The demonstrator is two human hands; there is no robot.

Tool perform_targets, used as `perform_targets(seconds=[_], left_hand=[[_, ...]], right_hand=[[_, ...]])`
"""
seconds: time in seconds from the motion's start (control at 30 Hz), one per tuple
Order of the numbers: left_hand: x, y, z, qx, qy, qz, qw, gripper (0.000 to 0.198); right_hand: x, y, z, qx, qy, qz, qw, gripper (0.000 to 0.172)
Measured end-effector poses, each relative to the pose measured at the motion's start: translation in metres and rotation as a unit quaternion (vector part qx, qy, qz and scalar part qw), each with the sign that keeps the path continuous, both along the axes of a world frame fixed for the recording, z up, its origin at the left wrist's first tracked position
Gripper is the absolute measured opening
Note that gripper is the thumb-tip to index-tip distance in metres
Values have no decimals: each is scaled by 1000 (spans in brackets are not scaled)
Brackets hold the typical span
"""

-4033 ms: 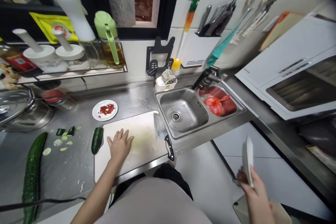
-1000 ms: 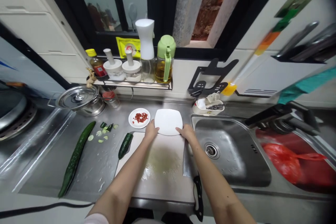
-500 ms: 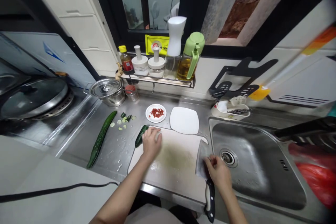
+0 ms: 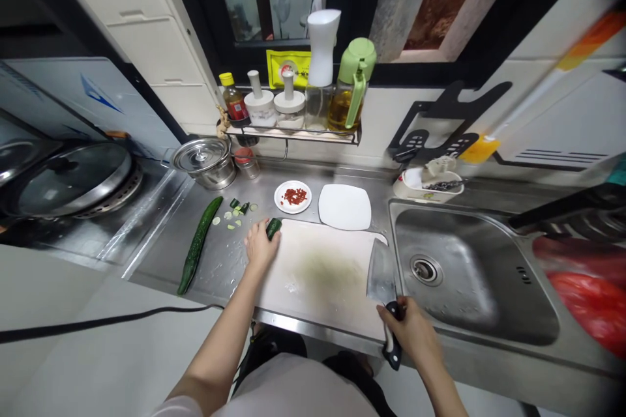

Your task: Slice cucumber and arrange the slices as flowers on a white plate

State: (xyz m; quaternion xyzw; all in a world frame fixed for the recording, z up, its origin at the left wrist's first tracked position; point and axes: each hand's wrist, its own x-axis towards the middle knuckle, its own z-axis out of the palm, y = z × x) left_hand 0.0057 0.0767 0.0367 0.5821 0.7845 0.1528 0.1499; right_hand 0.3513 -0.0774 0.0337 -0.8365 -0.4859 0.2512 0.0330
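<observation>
My left hand (image 4: 261,244) is closed over a short cucumber piece (image 4: 274,228) at the far left corner of the white cutting board (image 4: 313,303); the hand hides most of the piece. At the board's right edge lies a kitchen knife (image 4: 381,272) with a broad blade, its tip pointing away from me. My right hand (image 4: 413,329) has its fingers around the knife's black handle, whose end sticks out past the board. A wet greenish patch marks the board's middle. On the counter to the left rests a long whole cucumber (image 4: 199,245), with cucumber scraps (image 4: 238,208) beside it.
Behind the board stand a small plate of chopped red pieces (image 4: 292,208) and a white square plate (image 4: 345,206). The sink (image 4: 460,293) lies to the right. A lidded pot (image 4: 204,161) is back left, under a shelf (image 4: 298,133) of bottles and jars.
My left hand has moved left and closed over the cucumber piece. My right hand has shifted from beside the blade down onto the knife's handle.
</observation>
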Motion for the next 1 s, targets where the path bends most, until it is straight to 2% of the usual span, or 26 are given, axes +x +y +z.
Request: perform_targets(seconds=[0.1,0.27,0.43,0.53,0.6,0.67,0.8,1.0], left_hand=[[3,6,-2,-30,16,-5,999,60],[-1,10,-7,-28,2,-22,999,52],[-6,-1,-4,7,-151,-82,985,48],[-1,-17,-6,-5,-276,-159,948,47],[5,-31,-10,-25,-323,-203,924,46],[12,-44,-14,-42,-323,-232,916,44],[25,-59,-18,-50,-247,-276,927,39],[32,-59,-20,19,-206,-325,923,35]], right_hand=[[-3,1,2,-12,-13,-5,1000,43],[-5,4,8,-53,-26,-23,998,38],[-1,4,11,-72,-13,-39,997,30],[4,-1,6,-41,10,-34,999,30],[6,-4,2,-2,23,-29,999,27],[7,-7,-2,39,42,-26,998,21],[3,-8,-2,88,99,-13,991,13],[-21,6,19,80,114,43,989,26]])
